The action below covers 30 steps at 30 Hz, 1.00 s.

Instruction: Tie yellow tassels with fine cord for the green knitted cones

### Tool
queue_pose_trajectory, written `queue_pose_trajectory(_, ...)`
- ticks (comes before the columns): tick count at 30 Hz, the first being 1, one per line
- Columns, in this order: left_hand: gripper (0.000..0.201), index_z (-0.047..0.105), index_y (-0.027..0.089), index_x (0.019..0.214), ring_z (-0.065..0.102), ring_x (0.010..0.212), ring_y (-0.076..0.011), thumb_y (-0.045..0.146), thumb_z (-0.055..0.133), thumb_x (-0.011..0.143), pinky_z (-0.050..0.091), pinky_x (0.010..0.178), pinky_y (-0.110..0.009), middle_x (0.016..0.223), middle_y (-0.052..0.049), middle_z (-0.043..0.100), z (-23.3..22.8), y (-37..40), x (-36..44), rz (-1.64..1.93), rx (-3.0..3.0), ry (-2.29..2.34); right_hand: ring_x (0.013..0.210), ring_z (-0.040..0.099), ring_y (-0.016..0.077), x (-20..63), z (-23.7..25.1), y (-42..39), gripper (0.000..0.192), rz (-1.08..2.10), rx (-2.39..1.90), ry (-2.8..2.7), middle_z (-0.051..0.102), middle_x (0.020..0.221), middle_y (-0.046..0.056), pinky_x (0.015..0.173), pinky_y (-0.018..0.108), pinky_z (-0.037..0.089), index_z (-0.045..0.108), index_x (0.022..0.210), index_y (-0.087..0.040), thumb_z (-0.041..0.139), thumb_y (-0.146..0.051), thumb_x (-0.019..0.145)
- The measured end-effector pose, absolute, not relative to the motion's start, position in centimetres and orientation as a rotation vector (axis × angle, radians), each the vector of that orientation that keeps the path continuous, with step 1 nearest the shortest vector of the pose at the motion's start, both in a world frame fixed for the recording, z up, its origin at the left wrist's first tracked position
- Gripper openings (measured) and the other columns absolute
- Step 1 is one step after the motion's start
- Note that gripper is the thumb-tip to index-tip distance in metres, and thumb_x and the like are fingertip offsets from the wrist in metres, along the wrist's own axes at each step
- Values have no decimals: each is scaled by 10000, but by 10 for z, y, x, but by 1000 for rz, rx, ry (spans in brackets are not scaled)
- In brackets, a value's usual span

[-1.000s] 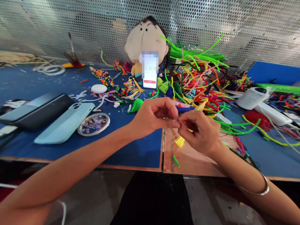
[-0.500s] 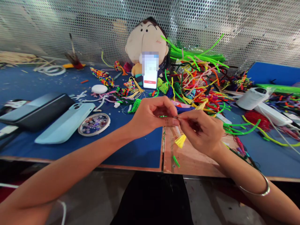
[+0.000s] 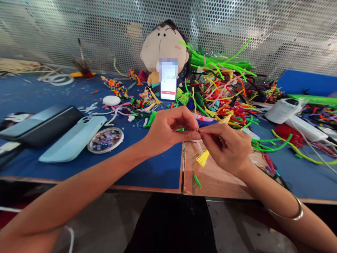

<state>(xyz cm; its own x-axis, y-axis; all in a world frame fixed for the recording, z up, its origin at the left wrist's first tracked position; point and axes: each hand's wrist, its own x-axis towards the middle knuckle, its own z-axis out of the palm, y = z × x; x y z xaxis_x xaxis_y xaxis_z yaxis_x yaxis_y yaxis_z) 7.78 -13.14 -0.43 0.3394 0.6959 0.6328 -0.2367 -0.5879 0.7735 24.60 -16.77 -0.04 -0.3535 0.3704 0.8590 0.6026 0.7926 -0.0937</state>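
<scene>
Hands [image 3: 197, 135] pinch tassel [image 3: 202, 158] (above table edge [image 3: 181, 189]).

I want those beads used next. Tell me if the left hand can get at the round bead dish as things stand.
Probably yes: the bead dish lies open, nothing over it, but the left hand is pinching a small piece.

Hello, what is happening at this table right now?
A person works with both hands above the front edge of a cluttered blue table. The left hand and right hand meet fingertip to fingertip, pinching a small craft piece between them; a yellow tassel hangs below it. Behind lie a pile of coloured pipe cleaners, a plush doll and, at left, a light blue phone.
</scene>
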Motion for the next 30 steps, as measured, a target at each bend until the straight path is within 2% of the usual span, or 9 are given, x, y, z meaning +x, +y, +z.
queue_pose_trajectory(15,354,608,153,650,593,635,-95,403,836,548,526,604,-210,667,7,621,-4,-132,77,1362,1797,410,412,401,27,244,0,-168,64,-144,-763,-1965,621,612,-57,388,170,327,601,773,-179,576,-122,784)
queue_pose_trajectory(22,326,607,150,645,579,627,-77,351,845,550,511,593,-186,656,20,610,-3,-132,77,1381,1798,374,426,457,30,244,1,-169,92,-162,-744,-1977,685,671,-38,396,171,349,635,799,-172,580,-99,803)
queue_pose_trajectory(30,367,585,143,652,578,629,-83,394,834,553,513,596,-202,666,16,603,-4,-130,77,1365,1821,450,470,543,45,246,0,-167,94,-222,-776,-1980,708,695,-42,447,169,423,672,810,-196,602,-135,821)
